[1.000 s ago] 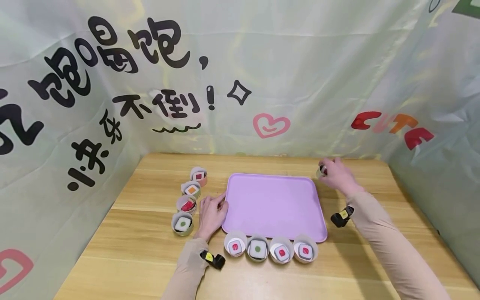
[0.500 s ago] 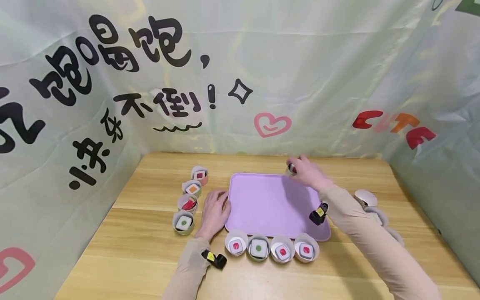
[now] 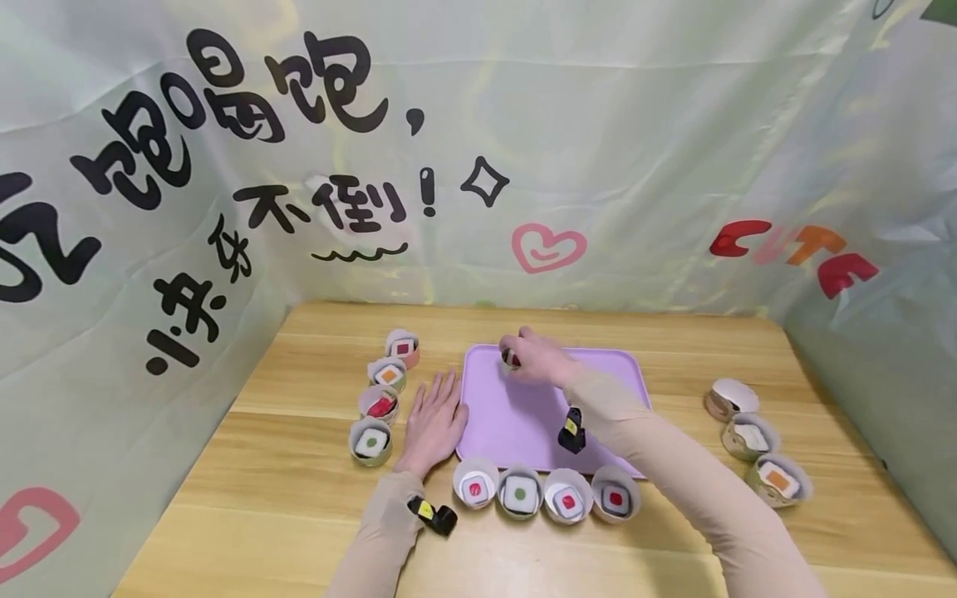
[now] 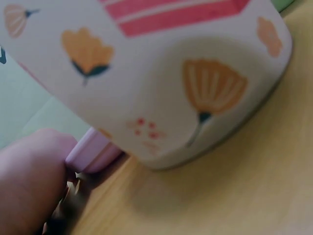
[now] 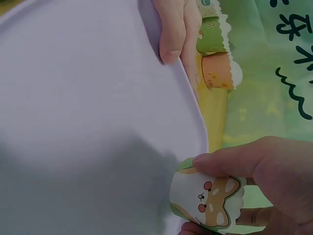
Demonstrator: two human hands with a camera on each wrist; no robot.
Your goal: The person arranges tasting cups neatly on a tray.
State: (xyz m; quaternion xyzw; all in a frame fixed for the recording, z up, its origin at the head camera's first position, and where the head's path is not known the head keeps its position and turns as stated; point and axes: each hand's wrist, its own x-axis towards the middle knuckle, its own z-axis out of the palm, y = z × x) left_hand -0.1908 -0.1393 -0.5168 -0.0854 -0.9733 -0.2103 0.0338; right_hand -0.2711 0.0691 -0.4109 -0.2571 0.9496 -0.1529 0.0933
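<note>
My right hand (image 3: 540, 361) holds a small paper cup (image 3: 511, 360) over the far left part of the purple tray (image 3: 486, 415). Thumb and fingers pinch the cup's sides in the right wrist view, where an animal face shows on its wall (image 5: 200, 193). Something dark and red inside it is partly hidden by the fingers. My left hand (image 3: 435, 419) lies flat with fingers stretched out along the tray's left edge. Its thumb touches the rim (image 5: 168, 56) in the right wrist view. Close to the left wrist camera stands a flower-printed cup (image 4: 156, 93).
Several paper cups with toy sushi pieces line the left side (image 3: 370, 441). A row of several more (image 3: 520, 495) stands before the tray's near edge. On the right are three cups (image 3: 777, 482). A printed cloth (image 3: 598, 124) walls the wooden table's back and sides.
My right hand has carried the paper cup left, from beyond the tray's far right corner to over its far left. The left hand's fingers have straightened and spread. The right-hand cups have come into view.
</note>
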